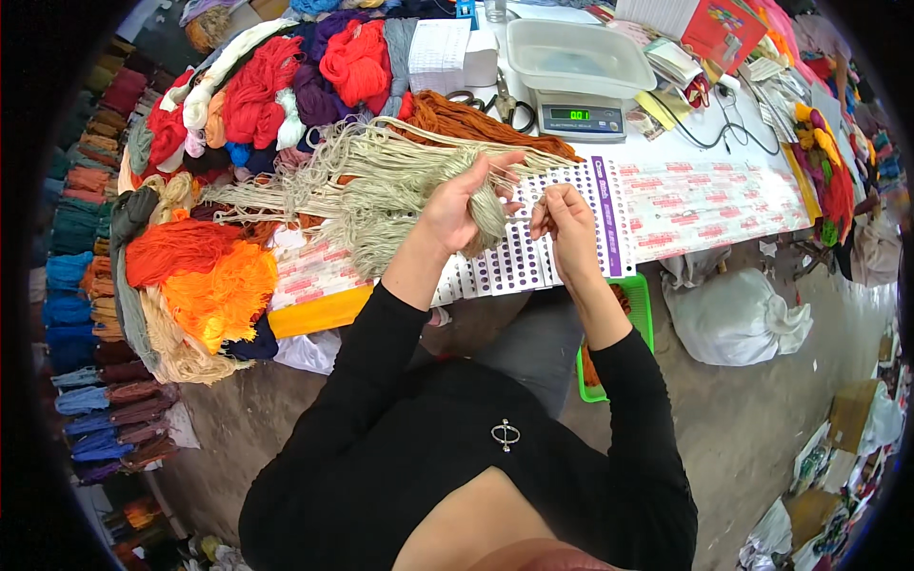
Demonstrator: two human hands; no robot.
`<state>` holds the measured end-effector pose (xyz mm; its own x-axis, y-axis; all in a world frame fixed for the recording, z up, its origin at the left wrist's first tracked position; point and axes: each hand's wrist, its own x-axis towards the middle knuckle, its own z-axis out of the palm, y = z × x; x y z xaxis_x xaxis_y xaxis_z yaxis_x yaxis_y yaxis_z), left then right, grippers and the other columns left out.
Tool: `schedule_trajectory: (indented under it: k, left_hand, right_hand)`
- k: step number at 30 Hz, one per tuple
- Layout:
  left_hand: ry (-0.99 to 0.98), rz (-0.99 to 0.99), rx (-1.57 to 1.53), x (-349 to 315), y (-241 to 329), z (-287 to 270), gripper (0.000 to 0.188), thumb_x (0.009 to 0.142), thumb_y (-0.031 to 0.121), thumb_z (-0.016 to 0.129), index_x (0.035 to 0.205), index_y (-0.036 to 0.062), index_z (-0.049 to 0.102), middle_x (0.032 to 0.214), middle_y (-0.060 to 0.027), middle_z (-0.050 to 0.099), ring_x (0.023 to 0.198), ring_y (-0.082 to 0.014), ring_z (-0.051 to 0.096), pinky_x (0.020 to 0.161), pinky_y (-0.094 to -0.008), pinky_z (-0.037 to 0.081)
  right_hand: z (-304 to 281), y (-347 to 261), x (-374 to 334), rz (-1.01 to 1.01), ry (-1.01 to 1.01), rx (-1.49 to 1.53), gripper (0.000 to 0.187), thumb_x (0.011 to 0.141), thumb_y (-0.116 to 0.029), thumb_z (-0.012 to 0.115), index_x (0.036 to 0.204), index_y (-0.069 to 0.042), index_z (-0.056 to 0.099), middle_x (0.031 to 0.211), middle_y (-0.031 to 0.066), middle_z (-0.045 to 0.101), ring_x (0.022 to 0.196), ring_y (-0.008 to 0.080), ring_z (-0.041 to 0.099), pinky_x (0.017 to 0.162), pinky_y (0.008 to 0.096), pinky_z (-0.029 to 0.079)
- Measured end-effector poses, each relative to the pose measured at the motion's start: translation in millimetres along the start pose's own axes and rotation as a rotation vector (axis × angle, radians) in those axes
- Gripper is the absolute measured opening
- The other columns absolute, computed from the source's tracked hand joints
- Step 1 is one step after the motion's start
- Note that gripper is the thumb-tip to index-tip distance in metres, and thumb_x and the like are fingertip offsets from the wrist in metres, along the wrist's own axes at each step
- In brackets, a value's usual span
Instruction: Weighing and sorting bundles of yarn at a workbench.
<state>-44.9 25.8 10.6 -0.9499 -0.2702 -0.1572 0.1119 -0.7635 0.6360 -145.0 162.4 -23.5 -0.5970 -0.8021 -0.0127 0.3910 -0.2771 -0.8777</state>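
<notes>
A thick bundle of pale grey-green yarn [386,214] lies over the table's front part, its end bent up into my left hand [453,209]. That hand is wrapped round the bundle, thumb and fingers toward the right. Just right of it, my right hand [569,228] is closed in a pinch, with a thin strand seeming to run between the hands; the fingertips hide most of what they hold. Below both hands lies a white card [524,255] with rows of punched holes and a purple strip [606,214] along its right side.
Rust-brown yarn [476,122] lies behind the bundle, near scissors [505,100]. A scale [581,119] carries a clear plastic tub [576,57]. Colourful yarn [205,276] heaps the left. A green basket [644,324] stands below the table edge, a white sack [738,319] on the floor.
</notes>
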Motion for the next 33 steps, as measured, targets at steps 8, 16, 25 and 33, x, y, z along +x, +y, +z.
schedule_trajectory:
  k: [8, 16, 25, 33]
  left_hand:
    - [0.128, -0.002, 0.293, -6, 8, 9, 0.045, 0.096, 0.037, 0.033, 0.108, -0.0008, 0.055, 0.074, -0.0017, 0.052, 0.058, -0.0048, 0.045, 0.053, -0.0184, 0.039]
    - [0.311, 0.094, -0.334, -81, 107, -144, 0.030, 0.091, 0.031, 0.047, 0.071, 0.0086, 0.048, 0.047, 0.0071, 0.029, 0.035, -0.0038, 0.025, 0.032, -0.0184, 0.018]
    - [0.019, 0.629, -0.200, -149, 185, -105, 0.037, 0.093, 0.030, 0.039, 0.123, 0.0086, 0.043, 0.069, 0.0025, 0.049, 0.042, -0.0050, 0.033, 0.041, -0.0184, 0.030]
    - [0.331, -0.065, 0.021, 59, -9, -15, 0.036, 0.083, 0.026, 0.059, 0.110, 0.0038, 0.054, 0.111, -0.0126, 0.055, 0.082, -0.0187, 0.056, 0.071, -0.0250, 0.049]
  right_hand:
    - [-4, -3, -8, -0.057, -0.068, -0.622, 0.013, 0.088, -0.013, 0.053, 0.083, -0.001, 0.055, 0.069, 0.0015, 0.052, 0.062, 0.0082, 0.048, 0.057, 0.0201, 0.038]
    - [-137, -96, 32, -0.228, 0.166, 0.676, 0.019, 0.092, -0.015, 0.044, 0.093, 0.003, 0.052, 0.108, 0.0170, 0.054, 0.105, 0.0248, 0.051, 0.097, 0.0440, 0.040]
    - [-288, -254, 37, -0.699, 0.642, -0.122, 0.019, 0.086, -0.018, 0.051, 0.097, -0.002, 0.052, 0.060, -0.0058, 0.041, 0.050, 0.0040, 0.035, 0.044, 0.0164, 0.027]
    - [-138, -19, 99, -0.029, 0.015, -0.912, 0.022, 0.083, -0.013, 0.057, 0.100, 0.000, 0.051, 0.067, 0.0054, 0.060, 0.057, 0.0113, 0.057, 0.054, 0.0236, 0.046]
